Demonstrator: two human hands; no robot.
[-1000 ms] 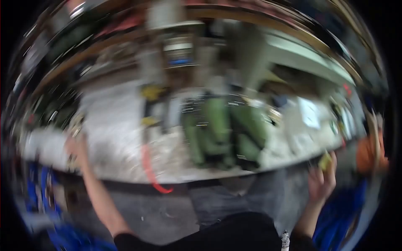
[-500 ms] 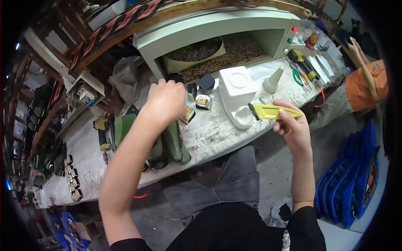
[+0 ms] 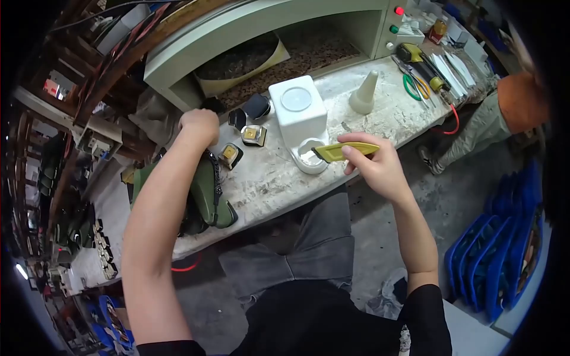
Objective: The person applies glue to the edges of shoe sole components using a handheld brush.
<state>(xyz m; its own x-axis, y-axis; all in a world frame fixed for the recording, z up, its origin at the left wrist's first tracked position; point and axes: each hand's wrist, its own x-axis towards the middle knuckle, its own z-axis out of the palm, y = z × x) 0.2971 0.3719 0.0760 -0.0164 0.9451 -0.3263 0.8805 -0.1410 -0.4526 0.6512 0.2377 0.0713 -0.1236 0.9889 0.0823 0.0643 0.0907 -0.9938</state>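
In my right hand (image 3: 375,169) is a yellow-handled brush (image 3: 347,151), pinched between thumb and fingers. Its dark bristle end is right over the round cup (image 3: 309,163) at the foot of a white plastic dispenser (image 3: 298,113); white stuff shows inside the cup. My left hand (image 3: 200,126) has its fingers curled beside the left end of the oven-like box; what they hold is hidden. Close to it are two small dark-edged blocks with yellow tops (image 3: 230,154) (image 3: 254,136) and a dark rounded piece (image 3: 257,106). Green boots (image 3: 209,199) lie below my left forearm.
Behind the bench (image 3: 270,193) stands a pale green box oven (image 3: 178,65) with a wide opening. A pale cone-shaped bottle (image 3: 364,95), green-handled scissors (image 3: 411,86) and a heat gun (image 3: 415,58) lie rightward. Blue bins (image 3: 493,261) stand right, near a person in orange (image 3: 522,104).
The brush has moved left and down to over the dispenser's cup. My left hand has moved off the yellow-topped block toward the oven's left end. The camera view has shifted.
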